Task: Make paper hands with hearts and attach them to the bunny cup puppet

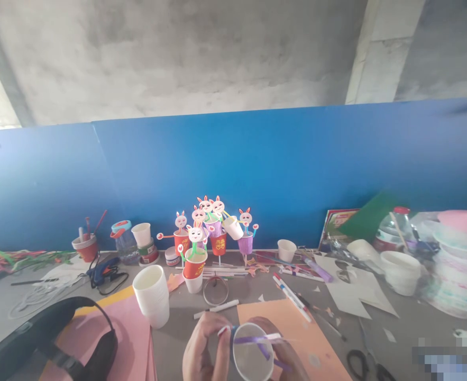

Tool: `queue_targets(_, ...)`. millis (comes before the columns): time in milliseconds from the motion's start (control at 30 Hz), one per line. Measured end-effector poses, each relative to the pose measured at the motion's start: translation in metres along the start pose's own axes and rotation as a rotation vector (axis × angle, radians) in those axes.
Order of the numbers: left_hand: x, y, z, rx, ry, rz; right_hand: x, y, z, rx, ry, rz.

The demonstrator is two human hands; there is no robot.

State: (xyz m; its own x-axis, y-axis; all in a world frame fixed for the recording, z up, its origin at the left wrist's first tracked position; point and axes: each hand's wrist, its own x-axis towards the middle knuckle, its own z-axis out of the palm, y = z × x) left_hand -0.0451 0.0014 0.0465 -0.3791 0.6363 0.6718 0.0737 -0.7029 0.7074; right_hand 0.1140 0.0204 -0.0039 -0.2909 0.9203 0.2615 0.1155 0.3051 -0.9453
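Between my hands, low in the head view, is a white paper cup [253, 365] with its open mouth facing me. My left hand [206, 349] is closed at the cup's left side, thumb and finger pinched by a small red-and-white piece [224, 330] and a bit of blue at the rim. My right hand [284, 352] wraps the cup's right side, its fingers partly hidden behind it. Purple strips [253, 339] run across and into the mouth, one with a pale end. Under the hands lies an orange paper sheet [296, 323].
Rabbit-faced cup figures [195, 254] stand at the back centre. Left are stacked white cups [152, 296], pink paper [134, 338] and a black headset-like object [70, 338]. Markers [291, 296], scissors [366, 354], paper scraps and a tall pastel stack [455, 264] lie right. A blue partition [233, 169] stands behind.
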Motion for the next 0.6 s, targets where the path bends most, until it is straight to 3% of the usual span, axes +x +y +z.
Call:
queue_targets(133,0.001,0.003,-0.003,-0.014,-0.007,-0.151,-0.003,-0.005,0.003,0.014,0.056,0.097)
queue_targets(267,0.001,0.007,-0.002,-0.056,0.003,-0.286,0.001,-0.014,0.003,-0.007,0.040,0.081)
queue_targets(600,0.008,0.014,0.000,-0.036,0.008,-0.394,0.004,-0.028,-0.002,0.000,-0.039,0.015)
